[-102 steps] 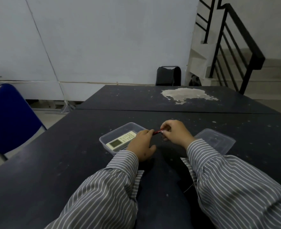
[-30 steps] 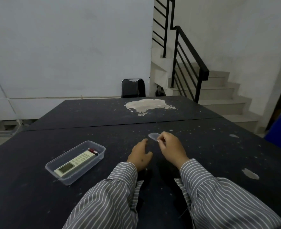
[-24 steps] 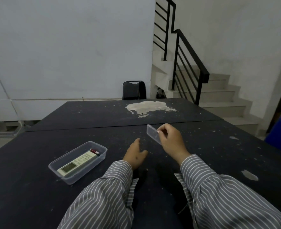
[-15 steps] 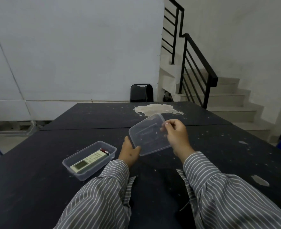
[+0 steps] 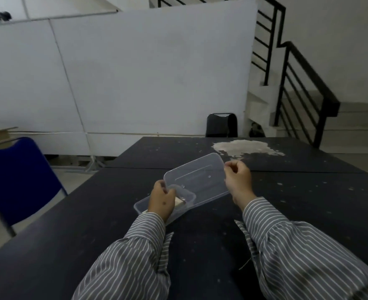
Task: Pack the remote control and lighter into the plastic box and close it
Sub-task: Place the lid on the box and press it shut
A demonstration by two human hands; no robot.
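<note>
- Lid (image 5: 197, 180) hovering tilted over box (image 5: 178, 204), lining up to close.
- Left hand (image 5: 161, 202) and right hand (image 5: 238, 180) each pinching a lid end, steadying it.

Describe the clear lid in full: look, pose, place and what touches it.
The lid is a thin rectangular sheet of clear plastic with rounded corners and a shallow raised panel in its middle. It is off the box, held tilted in the air above the black table, its far right corner highest. The right hand pinches its right edge and the left hand grips its near left corner. Its low edge overlaps the open plastic box beneath; whether they touch cannot be told.
</note>
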